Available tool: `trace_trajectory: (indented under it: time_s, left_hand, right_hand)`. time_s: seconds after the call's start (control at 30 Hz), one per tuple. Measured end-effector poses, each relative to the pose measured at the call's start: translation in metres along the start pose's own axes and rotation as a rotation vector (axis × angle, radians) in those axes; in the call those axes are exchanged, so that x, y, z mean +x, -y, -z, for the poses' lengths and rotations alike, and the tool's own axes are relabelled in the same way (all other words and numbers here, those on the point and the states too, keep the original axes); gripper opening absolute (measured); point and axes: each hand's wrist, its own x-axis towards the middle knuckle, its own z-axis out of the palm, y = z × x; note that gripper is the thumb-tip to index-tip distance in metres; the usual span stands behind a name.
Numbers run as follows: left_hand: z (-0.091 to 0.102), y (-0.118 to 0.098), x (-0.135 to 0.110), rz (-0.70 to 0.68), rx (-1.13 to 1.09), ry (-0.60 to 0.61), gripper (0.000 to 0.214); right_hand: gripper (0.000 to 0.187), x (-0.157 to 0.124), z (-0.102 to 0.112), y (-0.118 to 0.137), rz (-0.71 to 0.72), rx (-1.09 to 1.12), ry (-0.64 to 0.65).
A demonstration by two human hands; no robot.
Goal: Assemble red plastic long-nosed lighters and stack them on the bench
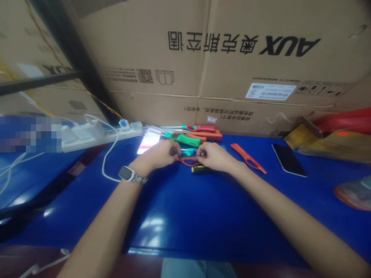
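My left hand (161, 154) and my right hand (213, 156) meet over the blue table (185, 216), both closed on a thin red plastic piece (189, 160) held between them. A watch (126, 173) sits on my left wrist. Just under my right hand lies a dark screwdriver handle with a yellow band (199, 169). Behind my hands is a pile of long lighters, green (182, 139) and red (203, 129), with metal tubes pointing left. A loose red lighter shell (247, 157) lies to the right of my right hand.
A large AUX cardboard box (220, 65) walls off the back. A white power strip (95, 135) with chargers and a cable sits at the left. A lit phone (148, 142) and a dark phone (288, 160) lie on the table. Red and yellow packages (333, 139) lie at the right.
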Motion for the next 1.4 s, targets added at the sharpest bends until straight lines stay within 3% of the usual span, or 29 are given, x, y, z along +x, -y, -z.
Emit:
trace_trajectory:
  time_s: [0.13, 0.3, 0.43, 0.57, 0.73, 0.97, 1.23, 1.4]
  left_hand:
    - [0.003, 0.0, -0.001, 0.034, 0.005, 0.039, 0.01]
    - [-0.001, 0.006, -0.001, -0.016, 0.019, 0.017, 0.021]
    - [-0.002, 0.011, -0.001, 0.007, -0.048, 0.067, 0.02]
    - [0.001, 0.005, -0.002, 0.037, -0.05, 0.067, 0.012]
    - [0.002, 0.001, -0.004, 0.071, 0.042, 0.026, 0.023]
    - [0.003, 0.006, -0.003, 0.18, 0.078, 0.124, 0.021]
    - [0.003, 0.003, -0.006, 0.165, -0.009, 0.182, 0.014]
    - [-0.001, 0.002, -0.002, 0.09, 0.029, 0.067, 0.018]
  right_hand:
    - [0.005, -0.004, -0.006, -0.003, 0.013, 0.034, -0.048]
    - [0.006, -0.006, -0.014, -0.008, 0.045, 0.064, -0.098]
    - [0.007, -0.007, -0.016, -0.009, 0.048, 0.072, -0.109]
    - [0.007, -0.006, -0.016, -0.009, 0.048, 0.08, -0.12]
    - [0.007, -0.006, -0.016, -0.009, 0.057, 0.087, -0.125]
    - [0.006, -0.007, -0.015, -0.008, 0.042, 0.081, -0.114]
    - [0.006, -0.007, -0.016, -0.009, 0.044, 0.087, -0.111]
    - [0.006, -0.006, -0.017, -0.01, 0.049, 0.09, -0.114]
